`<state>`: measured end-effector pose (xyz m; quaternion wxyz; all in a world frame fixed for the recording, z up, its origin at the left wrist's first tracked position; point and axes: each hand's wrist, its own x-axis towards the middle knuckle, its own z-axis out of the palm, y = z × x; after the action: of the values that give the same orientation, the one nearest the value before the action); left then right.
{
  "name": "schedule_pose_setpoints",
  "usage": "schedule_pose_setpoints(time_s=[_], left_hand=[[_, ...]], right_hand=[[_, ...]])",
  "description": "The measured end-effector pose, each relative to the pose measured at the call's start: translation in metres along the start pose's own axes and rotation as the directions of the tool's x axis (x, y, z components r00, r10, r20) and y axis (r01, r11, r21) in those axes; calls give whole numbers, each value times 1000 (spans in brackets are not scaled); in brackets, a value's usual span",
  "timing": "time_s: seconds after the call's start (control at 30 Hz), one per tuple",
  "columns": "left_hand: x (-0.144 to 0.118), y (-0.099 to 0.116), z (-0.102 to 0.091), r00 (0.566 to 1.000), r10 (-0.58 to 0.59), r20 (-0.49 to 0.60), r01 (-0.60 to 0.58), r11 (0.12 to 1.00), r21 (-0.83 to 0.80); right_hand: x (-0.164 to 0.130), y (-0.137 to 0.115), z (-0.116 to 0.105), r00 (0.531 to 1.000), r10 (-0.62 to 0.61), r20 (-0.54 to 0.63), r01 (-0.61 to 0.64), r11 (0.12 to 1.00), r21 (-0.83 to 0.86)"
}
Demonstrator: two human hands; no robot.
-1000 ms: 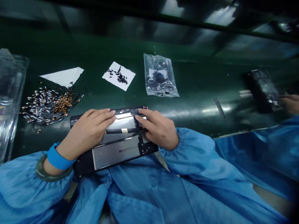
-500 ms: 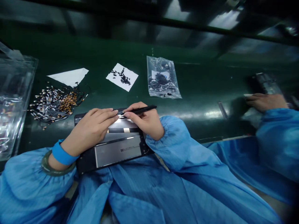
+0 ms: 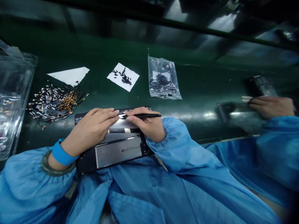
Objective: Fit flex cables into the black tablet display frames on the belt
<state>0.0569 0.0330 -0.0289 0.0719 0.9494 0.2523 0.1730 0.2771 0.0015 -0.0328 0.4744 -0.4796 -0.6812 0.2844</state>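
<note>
An opened tablet (image 3: pixel 130 148) with grey battery packs in its dark frame lies in front of me, near edge against my lap. Across its left part rests my left hand (image 3: pixel 93 126), fingers stretched out and close together, fingertips at the far edge; its thumb is hidden. My right hand (image 3: pixel 148 123) is closed on black tweezers (image 3: pixel 150 115) between thumb and fingers. The tweezers lie nearly level, and their tips reach the tablet's far edge beside my left fingertips. Whatever small part is at the tips is too small to make out.
A pile of small cables (image 3: pixel 56 101) lies at left by a folded white paper (image 3: pixel 70 75) and clear plastic trays (image 3: pixel 28 74). Black bits sit on a white sheet (image 3: pixel 120 83). Beyond is a clear bag (image 3: pixel 164 77). A co-worker's hand (image 3: pixel 272 106) works at right.
My right hand has turned slightly, and the tweezers' rear end has dropped and shifted right. My left hand and the tablet have hardly moved. The co-worker's hand has shifted slightly.
</note>
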Motion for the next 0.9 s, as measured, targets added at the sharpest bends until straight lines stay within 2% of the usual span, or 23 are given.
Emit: schedule_pose_setpoints(time_s=[0.13,0.27,0.37,0.47,0.53,0.6,0.7,0.77,0.9], left_hand=[[-2,-3,1,999,-38,-9,37,995,-89],[-3,-3,1,992,-70,-102,54,988,-146],[-4,-2,-3,984,-116,-133,88,975,-203],[-5,-2,-8,979,-144,-143,113,972,-205],[-6,-2,-10,972,-187,-141,161,971,-178],[-8,-3,-11,962,-236,-140,215,965,-148],[-12,-6,-11,945,-294,-144,279,953,-114],[-15,-8,-12,928,-336,-160,327,942,-79],[-26,-15,-17,881,-430,-197,434,901,-23]], right_hand=[[1,-2,-3,995,100,-23,-98,993,58],[4,-7,-2,988,152,0,-148,968,203],[7,-15,0,984,176,27,-176,939,297],[13,-19,-1,981,192,42,-194,922,336],[21,-16,-7,980,200,-1,-188,925,330],[34,-7,-15,983,168,-76,-144,958,248],[60,17,-26,991,61,-121,-62,998,-4],[77,34,-28,995,34,-90,-46,991,-128],[99,57,-22,998,67,-6,-67,968,-240]])
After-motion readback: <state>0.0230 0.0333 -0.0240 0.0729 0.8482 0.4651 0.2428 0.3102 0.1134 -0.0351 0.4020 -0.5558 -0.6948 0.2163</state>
